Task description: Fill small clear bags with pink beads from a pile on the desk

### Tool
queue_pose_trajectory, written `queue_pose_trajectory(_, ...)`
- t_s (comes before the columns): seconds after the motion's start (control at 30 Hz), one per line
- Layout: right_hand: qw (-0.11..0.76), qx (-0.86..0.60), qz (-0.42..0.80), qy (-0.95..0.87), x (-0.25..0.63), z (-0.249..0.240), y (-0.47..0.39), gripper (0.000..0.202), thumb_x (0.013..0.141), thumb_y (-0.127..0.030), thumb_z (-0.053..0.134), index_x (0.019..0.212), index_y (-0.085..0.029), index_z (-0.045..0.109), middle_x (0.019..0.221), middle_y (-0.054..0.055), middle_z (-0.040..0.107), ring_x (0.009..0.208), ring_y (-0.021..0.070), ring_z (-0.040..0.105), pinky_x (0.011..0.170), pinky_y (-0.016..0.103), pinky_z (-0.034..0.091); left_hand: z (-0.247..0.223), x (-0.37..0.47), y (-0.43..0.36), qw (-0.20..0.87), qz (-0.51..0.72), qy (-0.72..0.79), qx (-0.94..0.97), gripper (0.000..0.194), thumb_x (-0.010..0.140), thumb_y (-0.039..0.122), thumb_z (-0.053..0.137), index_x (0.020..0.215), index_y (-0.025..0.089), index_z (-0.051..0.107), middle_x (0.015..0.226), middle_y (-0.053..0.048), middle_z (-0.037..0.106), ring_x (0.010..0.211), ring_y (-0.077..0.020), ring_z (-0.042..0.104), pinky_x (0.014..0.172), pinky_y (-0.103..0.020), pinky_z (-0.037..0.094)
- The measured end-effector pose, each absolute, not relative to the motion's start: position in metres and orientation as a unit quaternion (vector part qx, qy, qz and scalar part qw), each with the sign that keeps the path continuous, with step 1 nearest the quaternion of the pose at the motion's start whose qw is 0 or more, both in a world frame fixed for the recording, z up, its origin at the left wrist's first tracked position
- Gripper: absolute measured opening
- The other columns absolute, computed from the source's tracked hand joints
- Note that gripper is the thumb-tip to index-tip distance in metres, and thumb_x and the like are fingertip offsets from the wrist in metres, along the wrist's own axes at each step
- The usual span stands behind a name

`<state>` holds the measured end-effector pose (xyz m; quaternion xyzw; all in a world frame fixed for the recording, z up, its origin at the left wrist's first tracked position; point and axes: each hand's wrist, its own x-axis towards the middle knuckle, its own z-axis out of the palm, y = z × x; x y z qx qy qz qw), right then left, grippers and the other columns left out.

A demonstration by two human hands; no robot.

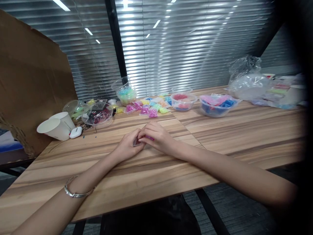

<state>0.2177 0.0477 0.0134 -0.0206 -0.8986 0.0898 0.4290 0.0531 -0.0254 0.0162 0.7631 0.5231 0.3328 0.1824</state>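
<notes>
Over the middle of the wooden table, my two hands meet around a small clear plastic bag [136, 141]. My left hand [128, 145] is closed on the bag's near side, fingers wrapped round it. My right hand [157, 134] is closed too, its fingertips pinched at the bag's other side. A bit of bright purple [150, 137] shows under the right fingers, which hide most of the bag. Beyond my hands lie several filled little bags, among them a purple one [153, 113] and a yellow-green one [163, 110].
Left stand paper cups [53, 129], a white earbud case [76, 132] and a tub of dark beads [99, 117]. At the back are a tub of pastel pieces [127, 94], a tub with red contents [182, 101] and a tub with blue bags [215, 109]. Plastic wrapping [249, 83] lies right.
</notes>
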Motion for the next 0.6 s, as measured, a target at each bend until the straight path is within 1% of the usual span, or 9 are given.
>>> queue_pose_trajectory(0.13, 0.422, -0.023, 0.091, -0.902, 0.2183, 0.0149, 0.0469, 0.011, 0.092, -0.024, 0.053, 0.087, -0.017, 0.058, 0.085, 0.005, 0.061, 0.083, 0.0170, 0.052, 0.078, 0.031, 0.041, 0.0153, 0.0529, -0.0244, 0.177, 0.331, 0.522, 0.766, 0.010, 0.080, 0.023, 0.055, 0.081, 0.018, 0.046, 0.080, 0.001, 0.051, 0.072, -0.0115, 0.046, 0.067, -0.024, 0.038)
queue_pose_trajectory(0.3, 0.415, -0.023, 0.086, -0.905, 0.2194, 0.0158, 0.0465, 0.013, 0.092, -0.026, 0.054, 0.084, -0.016, 0.056, 0.083, 0.005, 0.059, 0.082, 0.0170, 0.050, 0.077, 0.031, 0.040, 0.0120, 0.0514, -0.0226, 0.180, 0.329, 0.519, 0.768, 0.011, 0.079, 0.022, 0.055, 0.080, 0.018, 0.045, 0.078, 0.002, 0.050, 0.071, -0.0109, 0.044, 0.065, -0.023, 0.037)
queue_pose_trajectory(0.6, 0.407, -0.021, 0.064, -0.911, 0.2192, 0.0163, 0.0452, 0.017, 0.093, -0.027, 0.052, 0.080, -0.016, 0.053, 0.081, 0.005, 0.056, 0.079, 0.0160, 0.047, 0.075, 0.030, 0.038, 0.0103, 0.0501, -0.0227, 0.180, 0.329, 0.510, 0.774, 0.011, 0.078, 0.020, 0.055, 0.079, 0.018, 0.045, 0.080, 0.001, 0.052, 0.072, -0.0113, 0.046, 0.066, -0.023, 0.037)
